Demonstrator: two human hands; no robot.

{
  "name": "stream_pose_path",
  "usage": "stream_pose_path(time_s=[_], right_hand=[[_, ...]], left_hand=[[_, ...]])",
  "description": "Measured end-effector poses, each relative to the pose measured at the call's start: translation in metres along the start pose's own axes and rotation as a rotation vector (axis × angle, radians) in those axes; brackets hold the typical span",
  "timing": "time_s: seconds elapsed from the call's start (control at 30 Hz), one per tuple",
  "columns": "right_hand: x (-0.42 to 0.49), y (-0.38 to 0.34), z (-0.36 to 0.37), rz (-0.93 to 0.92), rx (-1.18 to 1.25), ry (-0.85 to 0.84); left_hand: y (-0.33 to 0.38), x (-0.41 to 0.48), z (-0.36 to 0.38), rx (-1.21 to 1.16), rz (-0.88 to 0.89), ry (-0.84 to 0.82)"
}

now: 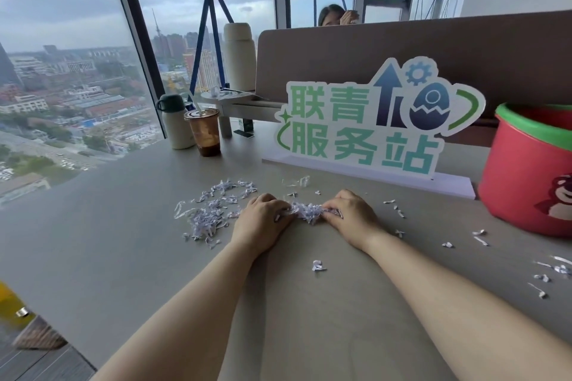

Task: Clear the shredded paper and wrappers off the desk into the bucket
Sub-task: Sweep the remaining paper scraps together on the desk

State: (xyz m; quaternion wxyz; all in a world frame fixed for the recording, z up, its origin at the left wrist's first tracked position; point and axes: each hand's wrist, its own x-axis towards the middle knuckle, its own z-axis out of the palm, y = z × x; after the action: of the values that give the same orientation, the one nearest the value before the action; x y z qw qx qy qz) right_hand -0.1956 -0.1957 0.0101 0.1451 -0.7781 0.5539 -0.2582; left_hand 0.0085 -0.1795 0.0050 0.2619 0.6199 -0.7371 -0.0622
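A clump of shredded paper (pixel 305 213) lies on the counter (pixel 123 241), pressed between the two hands: left hand (pixel 263 216) and right hand (pixel 349 215) cupped inward from either end. The bucket (pixel 526 176) stands well off to the right, nearer the right hand. A looser pile (pixel 210 210) lies left of the left hand, stray shreds (pixel 479 237) dot the path to the bucket, and a standing sign (pixel 365 124) is behind.

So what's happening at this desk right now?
A person is tidying shredded paper off a grey desk. The left hand and right hand press a clump of shreds together between them. A larger loose pile still lies to the left, with stray bits scattered toward the red bucket on the right. No shreds are visible in the bucket from this angle.
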Motion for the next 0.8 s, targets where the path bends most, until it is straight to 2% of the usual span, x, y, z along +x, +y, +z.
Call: stream_pose_path(time_s=[0.37,0.8], right_hand=[[-0.045,0.0,-0.034,0.018,0.014,0.044],[-0.103,-0.005,-0.139,0.055,0.002,0.17]], left_hand=[[0.034,-0.03,-0.01,-0.07,0.048,-0.067],[0.146,-0.028,-0.038,-0.107,0.329,-0.051]])
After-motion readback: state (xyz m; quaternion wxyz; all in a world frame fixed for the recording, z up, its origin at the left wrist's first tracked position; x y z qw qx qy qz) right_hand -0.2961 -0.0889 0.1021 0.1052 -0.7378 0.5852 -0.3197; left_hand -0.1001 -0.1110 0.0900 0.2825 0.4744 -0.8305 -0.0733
